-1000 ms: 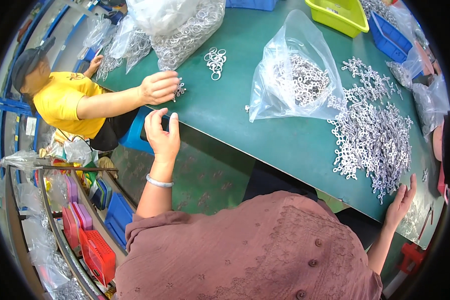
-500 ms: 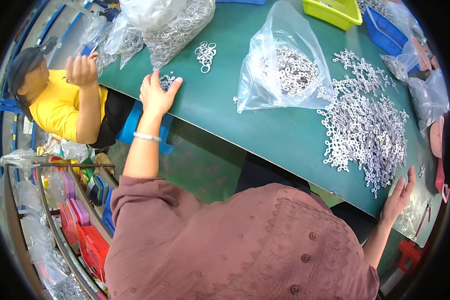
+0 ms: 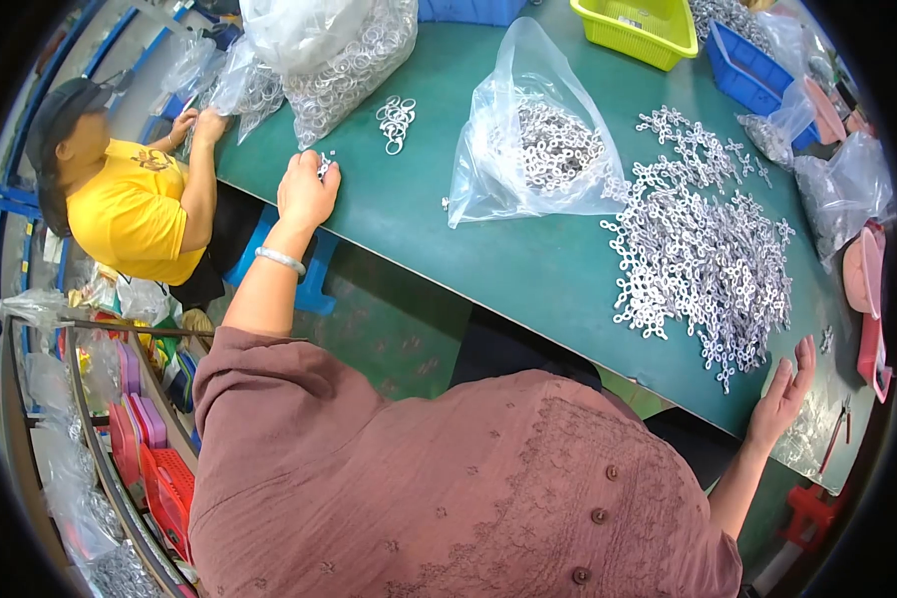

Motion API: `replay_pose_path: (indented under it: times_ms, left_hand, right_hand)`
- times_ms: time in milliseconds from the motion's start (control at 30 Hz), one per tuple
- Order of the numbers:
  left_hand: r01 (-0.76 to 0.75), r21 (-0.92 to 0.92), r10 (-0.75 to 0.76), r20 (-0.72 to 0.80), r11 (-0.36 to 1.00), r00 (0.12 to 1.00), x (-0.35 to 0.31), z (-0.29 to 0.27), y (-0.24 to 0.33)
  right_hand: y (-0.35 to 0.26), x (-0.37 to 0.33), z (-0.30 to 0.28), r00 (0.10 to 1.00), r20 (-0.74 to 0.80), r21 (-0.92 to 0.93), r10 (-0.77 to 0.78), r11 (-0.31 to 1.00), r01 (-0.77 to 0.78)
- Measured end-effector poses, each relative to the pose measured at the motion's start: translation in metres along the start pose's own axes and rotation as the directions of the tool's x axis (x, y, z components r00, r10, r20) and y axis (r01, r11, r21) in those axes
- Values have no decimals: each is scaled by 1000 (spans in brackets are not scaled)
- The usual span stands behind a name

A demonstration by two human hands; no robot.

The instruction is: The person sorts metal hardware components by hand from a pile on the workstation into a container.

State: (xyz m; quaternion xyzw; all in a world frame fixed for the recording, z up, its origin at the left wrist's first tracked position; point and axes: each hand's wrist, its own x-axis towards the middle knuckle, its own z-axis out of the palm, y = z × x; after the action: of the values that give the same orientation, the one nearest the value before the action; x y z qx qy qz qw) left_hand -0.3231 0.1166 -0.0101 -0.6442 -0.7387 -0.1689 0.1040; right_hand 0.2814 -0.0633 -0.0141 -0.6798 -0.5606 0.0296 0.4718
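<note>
At the table's left front edge, my left hand (image 3: 307, 191) has its fingers curled over a little cluster of small metal pieces (image 3: 324, 167), mostly hidden beneath it. A few metal rings (image 3: 397, 122) lie just beyond that hand. My right hand (image 3: 782, 397) is at the right front corner, fingers stretched out and nothing in them. Nearest to it is a large spread pile of small silver chain-like links (image 3: 708, 264). A clear plastic bag (image 3: 473, 164) partly filled with similar links (image 3: 558, 149) lies open in the middle of the table.
Behind my left hand stands a big clear bag of rings (image 3: 354, 85). A yellow-green basket (image 3: 658, 35) and a blue bin (image 3: 752, 70) stand at the far right. Pliers (image 3: 837, 436) lie near the right corner. A co-worker in a yellow shirt (image 3: 135, 209) sits at the left.
The fingers of my left hand have closed over the small metal pieces. My right hand stays open. The co-worker's raised hand has come down to a bag at the table's left end.
</note>
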Motion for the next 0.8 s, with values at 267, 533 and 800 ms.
replay_pose_path:
  times_ms: [267, 533, 800]
  left_hand:
    - [18, -56, -17, 24, 998, 1000, 6, 2, -12]
    - [603, -791, -271, 561, 103, 783, 30, -16, -9]
    - [713, -680, 266, 665, -171, 698, -5, -77, 64]
  right_hand:
    - [-1, -7, -8, 999, 15, 31, 28, 999, -28]
    - [12, -13, -22, 999, -24, 4, 35, 999, -35]
    - [6, -8, -40, 983, -181, -83, -21, 997, 6]
